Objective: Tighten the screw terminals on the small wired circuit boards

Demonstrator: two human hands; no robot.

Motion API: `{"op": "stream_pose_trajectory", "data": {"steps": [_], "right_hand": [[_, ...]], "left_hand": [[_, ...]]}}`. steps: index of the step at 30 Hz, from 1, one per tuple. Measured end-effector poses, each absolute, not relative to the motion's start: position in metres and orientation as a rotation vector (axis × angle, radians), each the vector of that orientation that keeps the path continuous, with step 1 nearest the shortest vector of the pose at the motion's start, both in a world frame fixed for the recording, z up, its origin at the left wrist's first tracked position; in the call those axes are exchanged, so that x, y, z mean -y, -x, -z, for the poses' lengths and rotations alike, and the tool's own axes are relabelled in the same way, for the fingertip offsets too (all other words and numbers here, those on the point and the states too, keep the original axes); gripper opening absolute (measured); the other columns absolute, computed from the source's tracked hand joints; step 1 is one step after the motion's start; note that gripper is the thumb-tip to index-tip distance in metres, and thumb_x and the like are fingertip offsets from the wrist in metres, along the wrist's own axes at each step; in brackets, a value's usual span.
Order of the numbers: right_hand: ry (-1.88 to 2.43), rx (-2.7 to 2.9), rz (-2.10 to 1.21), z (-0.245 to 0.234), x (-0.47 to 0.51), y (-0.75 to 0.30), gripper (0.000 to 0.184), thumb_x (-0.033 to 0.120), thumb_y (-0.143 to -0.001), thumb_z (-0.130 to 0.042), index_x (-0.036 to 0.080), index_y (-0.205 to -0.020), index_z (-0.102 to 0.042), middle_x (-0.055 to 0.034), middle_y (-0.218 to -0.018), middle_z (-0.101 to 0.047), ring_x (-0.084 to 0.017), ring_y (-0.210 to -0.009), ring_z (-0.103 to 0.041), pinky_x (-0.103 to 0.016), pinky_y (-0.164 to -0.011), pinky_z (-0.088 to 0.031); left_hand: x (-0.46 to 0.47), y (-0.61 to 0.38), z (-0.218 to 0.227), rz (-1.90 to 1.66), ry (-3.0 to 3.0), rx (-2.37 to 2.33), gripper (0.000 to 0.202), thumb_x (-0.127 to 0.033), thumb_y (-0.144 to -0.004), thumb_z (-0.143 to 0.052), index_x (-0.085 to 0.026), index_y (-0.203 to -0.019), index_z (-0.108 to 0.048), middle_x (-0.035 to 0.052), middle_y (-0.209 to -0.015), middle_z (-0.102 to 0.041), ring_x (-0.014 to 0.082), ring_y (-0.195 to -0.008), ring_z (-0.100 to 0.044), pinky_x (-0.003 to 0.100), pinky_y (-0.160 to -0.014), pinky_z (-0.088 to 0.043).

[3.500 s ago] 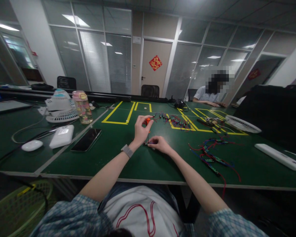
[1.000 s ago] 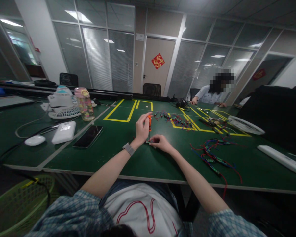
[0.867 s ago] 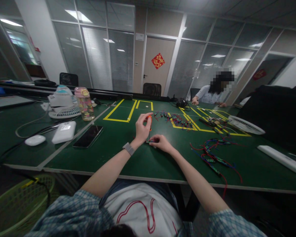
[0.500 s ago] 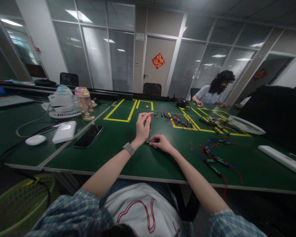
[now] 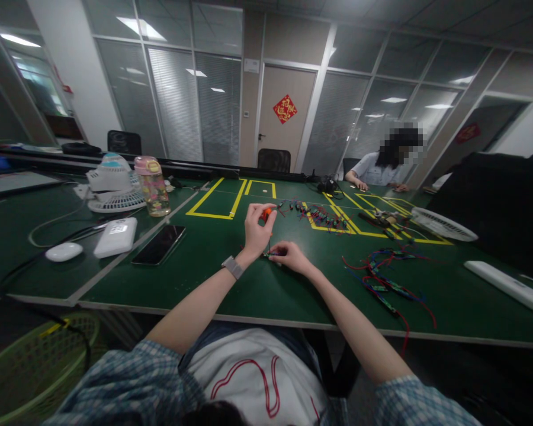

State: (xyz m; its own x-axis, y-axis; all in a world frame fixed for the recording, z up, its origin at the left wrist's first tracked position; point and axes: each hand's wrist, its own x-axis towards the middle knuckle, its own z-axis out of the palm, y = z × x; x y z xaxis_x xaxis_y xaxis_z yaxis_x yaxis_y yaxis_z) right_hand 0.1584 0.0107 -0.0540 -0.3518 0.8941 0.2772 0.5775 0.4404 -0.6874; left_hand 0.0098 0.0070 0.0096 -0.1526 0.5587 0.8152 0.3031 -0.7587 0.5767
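Observation:
My left hand (image 5: 256, 231) is raised over the green table (image 5: 257, 290) with its fingers pinched on the orange handle of a small screwdriver (image 5: 266, 214), whose thin shaft points down. My right hand (image 5: 289, 257) rests on the table just to the right, fingers closed on a small wired component (image 5: 269, 254) under the screwdriver tip. A watch sits on my left wrist.
A pile of red and blue wired boards (image 5: 384, 278) lies to the right, more wired parts (image 5: 320, 216) farther back. A phone (image 5: 159, 244), power bank (image 5: 115, 237), mouse (image 5: 63, 251), bottle (image 5: 151, 186) and fan (image 5: 112, 188) sit left. Another person (image 5: 382, 168) works at the far side.
My left fingers have shifted on the screwdriver handle, and its orange top now shows between fingertips instead of standing upright beside them. My right hand stays put.

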Motion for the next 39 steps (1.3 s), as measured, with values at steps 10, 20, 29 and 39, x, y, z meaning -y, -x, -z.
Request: {"op": "stream_pose_trajectory", "data": {"steps": [10, 20, 29, 39], "right_hand": [[1.220, 2.049, -0.659, 0.0573, -0.0128, -0.1588, 0.019, 0.023, -0.069, -0.072, 0.014, -0.086, -0.074, -0.0029, -0.075, -0.064, -0.014, -0.068, -0.055, -0.025, -0.065, -0.042], [1.202, 2.057, -0.634, 0.0584, -0.0137, -0.1590, 0.018, 0.023, -0.069, -0.072, 0.015, -0.085, -0.075, -0.0024, -0.073, -0.065, -0.014, -0.067, -0.055, -0.025, -0.065, -0.042], [1.213, 2.054, -0.650, 0.0572, -0.0130, -0.1587, 0.019, 0.022, -0.069, -0.072, 0.014, -0.086, -0.075, -0.0035, -0.075, -0.065, -0.014, -0.068, -0.055, -0.025, -0.064, -0.042], [1.231, 2.061, -0.635, 0.0559, -0.0119, -0.1581, 0.018, 0.021, -0.069, -0.072, 0.014, -0.086, -0.075, -0.0028, -0.074, -0.065, -0.013, -0.067, -0.055, -0.025, -0.065, -0.042]], "left_hand": [[-0.0102, -0.0104, -0.0078, -2.003, -1.925, -0.954, 0.018, -0.025, -0.091, -0.052, -0.022, -0.103, -0.066, 0.0034, -0.092, -0.059, 0.0139, -0.084, -0.057, 0.025, -0.074, -0.047], [-0.0057, -0.0108, -0.0101, -1.996, -1.995, -0.850, 0.026, -0.019, -0.096, -0.042, -0.021, -0.109, -0.064, 0.0049, -0.104, -0.064, 0.0155, -0.097, -0.059, 0.029, -0.086, -0.046], [-0.0063, -0.0101, -0.0099, -2.052, -1.987, -0.969, 0.015, -0.022, -0.089, -0.055, -0.021, -0.098, -0.067, 0.0038, -0.092, -0.057, 0.0150, -0.085, -0.056, 0.028, -0.078, -0.047], [-0.0089, -0.0108, -0.0085, -2.011, -1.998, -0.935, 0.018, -0.022, -0.091, -0.052, -0.021, -0.103, -0.065, 0.0036, -0.093, -0.060, 0.0149, -0.085, -0.056, 0.027, -0.078, -0.046]]}}
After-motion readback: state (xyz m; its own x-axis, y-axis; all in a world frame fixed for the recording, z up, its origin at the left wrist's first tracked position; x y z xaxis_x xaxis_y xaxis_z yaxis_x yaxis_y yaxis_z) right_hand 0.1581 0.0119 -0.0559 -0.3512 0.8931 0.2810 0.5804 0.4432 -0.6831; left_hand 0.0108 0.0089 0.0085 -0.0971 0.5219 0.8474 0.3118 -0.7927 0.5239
